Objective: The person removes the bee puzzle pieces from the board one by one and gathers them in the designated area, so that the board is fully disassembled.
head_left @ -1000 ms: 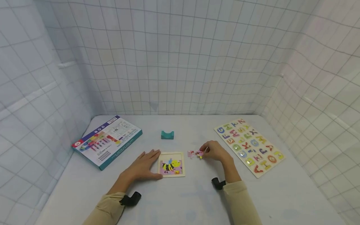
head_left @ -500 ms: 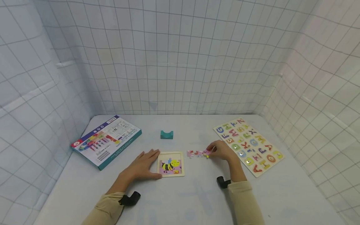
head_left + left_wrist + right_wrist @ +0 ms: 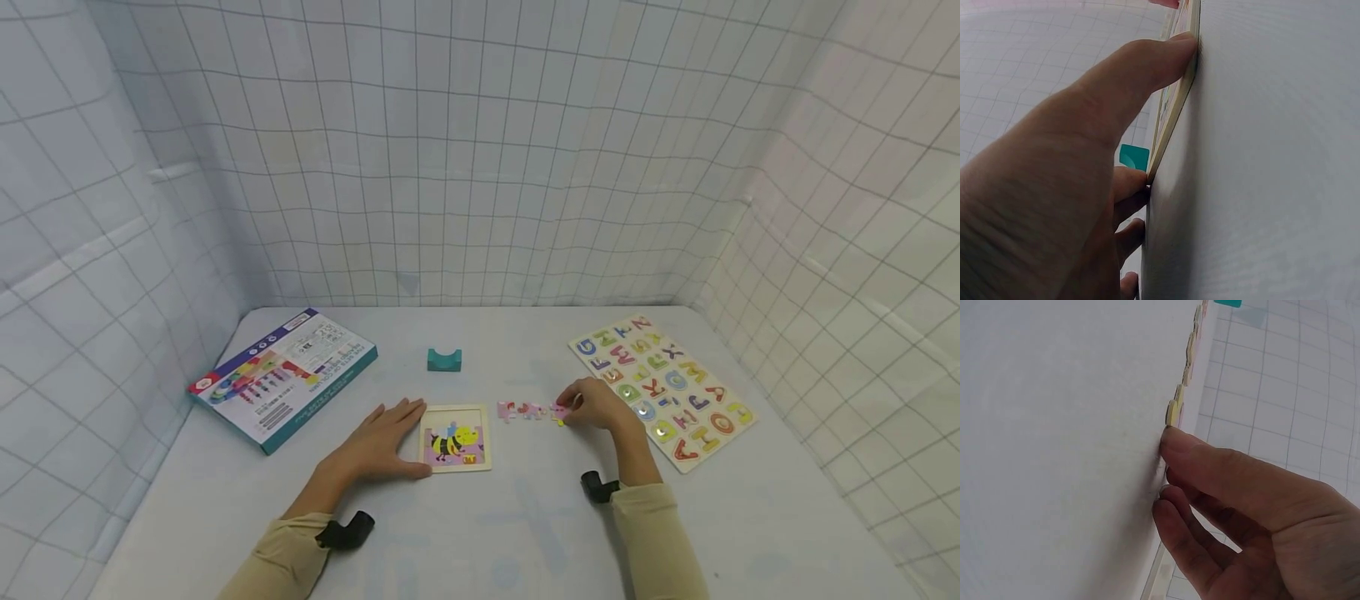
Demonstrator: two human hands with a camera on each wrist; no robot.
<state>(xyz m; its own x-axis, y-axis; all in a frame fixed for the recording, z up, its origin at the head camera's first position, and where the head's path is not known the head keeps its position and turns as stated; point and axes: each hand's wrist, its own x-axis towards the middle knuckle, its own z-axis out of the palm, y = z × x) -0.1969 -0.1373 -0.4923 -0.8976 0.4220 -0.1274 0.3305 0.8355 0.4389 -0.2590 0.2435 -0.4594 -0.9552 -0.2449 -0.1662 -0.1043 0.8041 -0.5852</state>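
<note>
My left hand [image 3: 382, 448] lies spread at the left side of a small wooden bee jigsaw puzzle [image 3: 487, 442]. In the left wrist view, its thumb and forefinger touch the puzzle's pale frame edge [image 3: 1175, 115] at two corners. The frame's upper strip shows bare wood above the bee picture. To the right, my right hand [image 3: 600, 408] pinches a pink and yellow puzzle piece [image 3: 559, 414] at the table surface. Two more pink pieces, one at the left [image 3: 506, 411] and one in the middle [image 3: 532, 411], lie in a row beside it. Thumb and fingertips meet behind the piece's yellow edge [image 3: 1172, 414] in the right wrist view.
Behind the puzzle stands a teal block [image 3: 445, 361] with a curved hollow. A flat toy box [image 3: 288, 375] lies at the left, an alphabet board [image 3: 663, 392] at the right. Gridded white cloth [image 3: 480, 183] encloses the table's back and sides.
My right hand has slid rightward with the puzzle piece, first quickly, then slightly. Small gaps now separate the pieces in the row. My left hand has stayed at the puzzle frame.
</note>
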